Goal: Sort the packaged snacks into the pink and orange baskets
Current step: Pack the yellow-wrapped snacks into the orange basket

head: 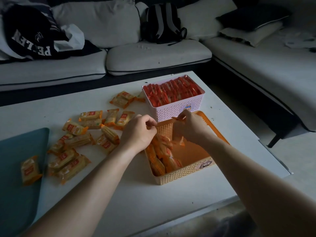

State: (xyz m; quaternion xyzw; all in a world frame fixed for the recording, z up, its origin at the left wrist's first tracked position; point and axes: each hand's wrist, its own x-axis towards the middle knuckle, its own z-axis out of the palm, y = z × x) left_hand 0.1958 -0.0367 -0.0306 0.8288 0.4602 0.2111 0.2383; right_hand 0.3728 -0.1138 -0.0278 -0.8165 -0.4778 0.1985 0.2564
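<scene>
Both my bare forearms reach forward from the lower edge of view and converge toward the middle, the left from lower left, the right from lower right. My left hand (138,132) is turned back-up with the fingers curled under and the thumb tucked against them, a loose pinching grip; whether it holds anything I cannot tell. My right hand (191,127) sits just beside it, wrist bent, its fingertips pinched closed on a snack packet (177,132) hanging below.
</scene>
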